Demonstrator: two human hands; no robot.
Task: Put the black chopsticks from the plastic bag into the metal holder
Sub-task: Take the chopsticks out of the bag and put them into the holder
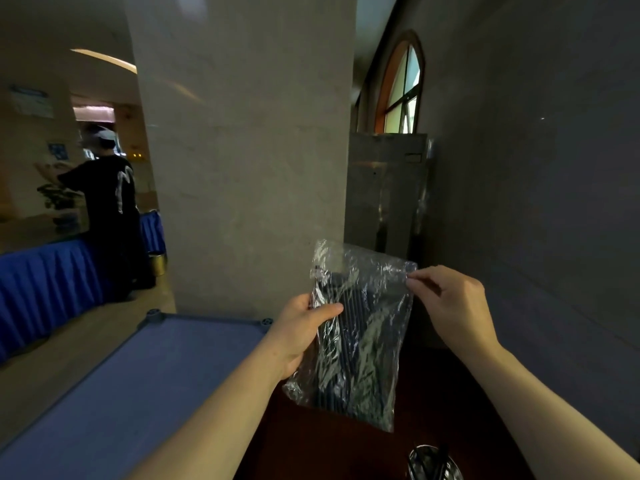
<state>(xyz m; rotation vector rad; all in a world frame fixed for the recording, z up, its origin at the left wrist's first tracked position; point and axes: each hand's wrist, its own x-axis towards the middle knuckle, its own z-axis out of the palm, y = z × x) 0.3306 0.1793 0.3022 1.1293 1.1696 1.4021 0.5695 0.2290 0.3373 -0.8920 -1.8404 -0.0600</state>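
My left hand (pixel 300 332) grips the plastic bag (pixel 360 327) of black chopsticks (pixel 349 306) by its left edge; my right hand (pixel 453 306) pinches its top-right corner. The metal holder (pixel 434 462) sits below the bag, well apart.

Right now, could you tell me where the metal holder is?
The metal holder sits at the bottom edge of the head view, right of centre, on the dark surface below the plastic bag.

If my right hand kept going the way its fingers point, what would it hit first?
The right hand points left, fingers already pinching the plastic bag at its top corner. Beyond that, probably the stone pillar; depth is unclear.
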